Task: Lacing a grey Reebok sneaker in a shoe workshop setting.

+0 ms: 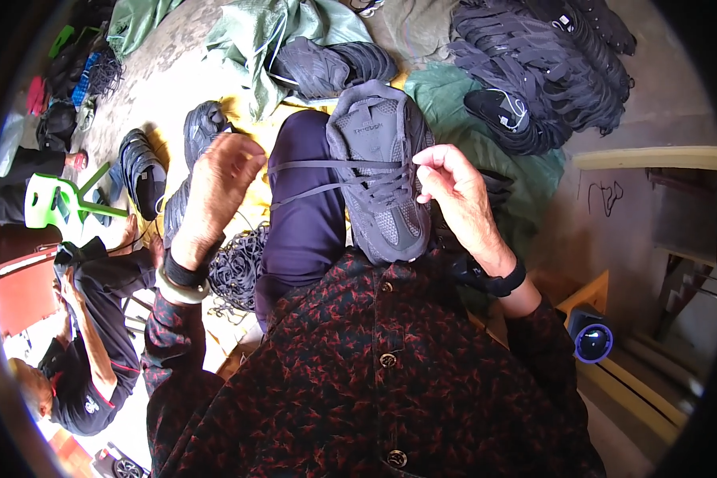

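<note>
A dark grey sneaker [382, 211] rests upright on my lap, toe toward me, its laces crossed over the front. Loose grey shoelace [303, 165] strands run left from it across my dark trouser leg [303, 231]. My right hand [458, 191] is at the shoe's right side, thumb and forefinger pinched at the lace by the eyelets. Left of the knee my left hand [219, 187] is raised, fingers curled together; whether a lace end is between them I cannot make out.
A tangle of dark laces [239, 271] lies below my left hand. More dark shoes [143, 171] stand on yellow sheeting, with a large pile of shoe uppers [542, 64] at far right. A green stool [72, 203] and a seated person [88, 350] are at left.
</note>
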Demonstrator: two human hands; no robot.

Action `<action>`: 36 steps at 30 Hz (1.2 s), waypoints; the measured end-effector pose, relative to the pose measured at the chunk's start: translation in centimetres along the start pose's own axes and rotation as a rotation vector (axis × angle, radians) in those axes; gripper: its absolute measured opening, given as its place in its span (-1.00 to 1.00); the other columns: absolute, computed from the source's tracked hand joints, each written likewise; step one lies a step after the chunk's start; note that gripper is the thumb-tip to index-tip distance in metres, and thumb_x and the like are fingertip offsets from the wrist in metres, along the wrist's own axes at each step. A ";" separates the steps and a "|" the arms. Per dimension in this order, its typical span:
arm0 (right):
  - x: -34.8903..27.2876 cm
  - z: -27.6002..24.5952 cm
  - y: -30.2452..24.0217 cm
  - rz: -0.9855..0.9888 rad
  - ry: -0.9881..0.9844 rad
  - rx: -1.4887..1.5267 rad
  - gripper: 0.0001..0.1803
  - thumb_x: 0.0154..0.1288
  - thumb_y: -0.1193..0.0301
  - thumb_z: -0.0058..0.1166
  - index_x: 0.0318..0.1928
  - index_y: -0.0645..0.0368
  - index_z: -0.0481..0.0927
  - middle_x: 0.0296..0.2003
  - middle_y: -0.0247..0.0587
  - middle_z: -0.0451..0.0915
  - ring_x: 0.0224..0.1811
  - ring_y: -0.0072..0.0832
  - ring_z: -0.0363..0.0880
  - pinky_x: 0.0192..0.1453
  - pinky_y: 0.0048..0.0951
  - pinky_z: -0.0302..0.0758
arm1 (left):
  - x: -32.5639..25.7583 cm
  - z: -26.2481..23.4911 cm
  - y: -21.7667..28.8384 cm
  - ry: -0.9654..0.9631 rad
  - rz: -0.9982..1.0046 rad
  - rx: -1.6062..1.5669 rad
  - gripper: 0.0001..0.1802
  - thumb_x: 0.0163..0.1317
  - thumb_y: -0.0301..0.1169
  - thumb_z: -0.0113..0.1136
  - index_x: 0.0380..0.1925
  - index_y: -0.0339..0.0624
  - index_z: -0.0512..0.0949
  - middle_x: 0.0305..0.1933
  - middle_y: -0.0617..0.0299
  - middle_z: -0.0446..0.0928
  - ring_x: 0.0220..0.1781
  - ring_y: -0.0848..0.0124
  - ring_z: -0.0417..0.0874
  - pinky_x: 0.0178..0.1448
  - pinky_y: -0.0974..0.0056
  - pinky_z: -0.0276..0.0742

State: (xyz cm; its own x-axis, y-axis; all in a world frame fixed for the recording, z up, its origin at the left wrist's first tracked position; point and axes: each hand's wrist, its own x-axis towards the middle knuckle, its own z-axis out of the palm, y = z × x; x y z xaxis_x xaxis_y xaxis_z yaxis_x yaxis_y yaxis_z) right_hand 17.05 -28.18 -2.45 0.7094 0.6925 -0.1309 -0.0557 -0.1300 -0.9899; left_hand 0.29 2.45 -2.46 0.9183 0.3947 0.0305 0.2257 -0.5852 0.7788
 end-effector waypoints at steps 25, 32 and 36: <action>3.2 1.0 -5.2 -0.303 -0.086 -0.529 -0.92 0.39 0.57 0.14 -0.15 0.19 0.63 -0.32 -0.44 0.48 -0.36 -0.72 0.41 -0.29 -0.60 0.38 | -3.1 -1.7 0.9 -0.259 -0.217 -0.094 -0.90 0.32 -0.48 0.32 -0.29 -0.31 0.70 -0.49 0.23 0.64 -0.54 0.56 0.62 -0.44 0.39 0.54; 4.8 2.0 -7.0 -0.320 -0.205 -0.622 -0.89 0.35 0.57 0.10 -0.14 0.20 0.57 -0.25 -0.13 0.53 -0.18 -0.24 0.59 -0.06 -0.30 0.55 | -6.1 -3.0 -3.2 -0.403 -0.420 -0.009 -0.87 0.31 -0.47 0.27 -0.34 -0.33 0.70 -0.52 0.22 0.65 -0.56 0.54 0.65 -0.46 0.38 0.55; 5.3 2.4 -6.7 -0.452 -0.240 -0.662 -0.90 0.36 0.57 0.12 -0.14 0.22 0.60 -0.27 -0.31 0.48 -0.36 -0.57 0.44 -0.27 -0.49 0.42 | -7.4 -4.0 -5.4 -0.352 -0.511 0.084 -0.83 0.33 -0.44 0.26 -0.35 -0.34 0.70 -0.58 0.24 0.61 -0.58 0.56 0.64 -0.51 0.39 0.55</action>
State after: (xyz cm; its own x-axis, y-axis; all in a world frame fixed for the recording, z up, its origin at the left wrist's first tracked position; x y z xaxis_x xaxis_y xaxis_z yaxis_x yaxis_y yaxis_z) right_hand 19.51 -21.88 3.39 0.3910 0.9007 0.1891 0.6754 -0.1412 -0.7238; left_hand -9.07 5.50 -4.44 0.7367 0.3907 -0.5520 0.6761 -0.4435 0.5884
